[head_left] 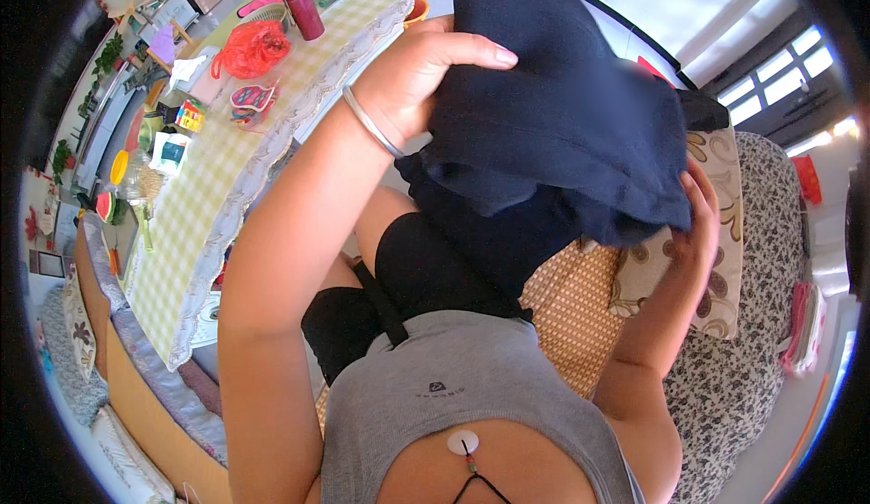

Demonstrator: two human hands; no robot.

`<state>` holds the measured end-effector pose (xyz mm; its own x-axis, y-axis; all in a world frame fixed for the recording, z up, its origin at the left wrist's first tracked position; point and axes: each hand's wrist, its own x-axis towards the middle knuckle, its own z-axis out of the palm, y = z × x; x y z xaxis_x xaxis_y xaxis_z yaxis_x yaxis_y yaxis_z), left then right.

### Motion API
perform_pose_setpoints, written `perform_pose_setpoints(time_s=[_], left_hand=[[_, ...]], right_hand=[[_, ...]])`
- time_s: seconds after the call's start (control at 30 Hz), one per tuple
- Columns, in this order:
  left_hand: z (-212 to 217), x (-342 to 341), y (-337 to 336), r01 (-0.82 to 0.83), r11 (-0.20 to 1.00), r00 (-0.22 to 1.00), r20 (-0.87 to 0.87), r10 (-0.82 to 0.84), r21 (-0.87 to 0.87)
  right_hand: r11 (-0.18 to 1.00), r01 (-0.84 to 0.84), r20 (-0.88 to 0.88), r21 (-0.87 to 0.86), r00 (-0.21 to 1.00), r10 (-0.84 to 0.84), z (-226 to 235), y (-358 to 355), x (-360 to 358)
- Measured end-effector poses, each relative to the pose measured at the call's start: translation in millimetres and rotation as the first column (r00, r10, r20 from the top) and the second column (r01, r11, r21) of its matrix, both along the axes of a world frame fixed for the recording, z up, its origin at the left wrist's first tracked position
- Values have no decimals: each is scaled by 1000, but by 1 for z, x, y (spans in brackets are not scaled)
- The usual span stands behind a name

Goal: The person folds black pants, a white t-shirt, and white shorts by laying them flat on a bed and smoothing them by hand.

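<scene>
A dark navy garment (553,123), bunched and partly folded, hangs raised in front of me above my lap; its exact kind does not show. My left hand (433,67) grips its upper left side, thumb on top and the other fingers hidden behind the cloth. At the lower right edge, my right hand (698,209) is closed round the fabric, its fingertips partly out of sight. The lower folds of the cloth hang close over my black shorts (444,264).
To the left stands a table with a checked cloth (299,78), bearing a red plastic bag (256,49), a dark red flask (303,10) and packages. A patterned cushion (720,277) lies on the woven seat (571,309), against a floral sofa arm (766,232) at the right.
</scene>
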<state>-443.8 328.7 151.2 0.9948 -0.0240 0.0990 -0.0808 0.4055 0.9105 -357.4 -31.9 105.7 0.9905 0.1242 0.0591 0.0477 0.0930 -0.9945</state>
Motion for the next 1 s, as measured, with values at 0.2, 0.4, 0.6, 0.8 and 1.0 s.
perform_pose_setpoints(time_s=[0.2, 0.4, 0.6, 0.8, 1.0], left_hand=[[-87, 56, 52, 228, 902, 971, -149, -185, 366], [-200, 51, 19, 264, 161, 961, -273, 39, 951], [-185, 20, -48, -120, -125, 993, 118, -26, 985], [-220, 2, -48, -90, -115, 986, 72, -152, 989], [-195, -36, -20, -236, 154, 971, 237, 14, 959]], right_hand=[[844, -80, -92, -531, 995, 37, -43, -9, -80], [362, 65, 141, -930, 972, 188, -117, 14, -84], [318, 302, 423, -899, 787, 449, -159, 48, -31], [550, -186, 146, -814, 852, 504, -230, 23, 13], [994, 106, -180, -11, 978, -106, -217, -34, 140]])
